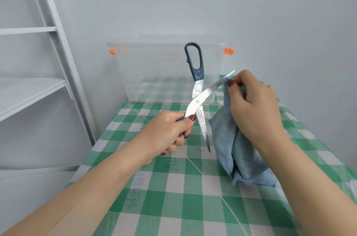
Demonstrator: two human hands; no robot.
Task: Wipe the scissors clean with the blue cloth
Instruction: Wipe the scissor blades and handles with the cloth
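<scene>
Now: left hand grips lower handle, scissors splayed above checked table. Right hand pinches blue cloth round upper blade near tip. Advice: slide along spine, fingers off edge; spotted lower blade likely next.

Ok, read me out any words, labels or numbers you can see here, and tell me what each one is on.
Green-and-white checked tablecloth: faint bluish printed characters, too pale and blurred to read.
Steel scissors with dark teal handles: no text visible.
Blue terry cloth: none.
Clear plastic storage box with orange clips: none.
</scene>
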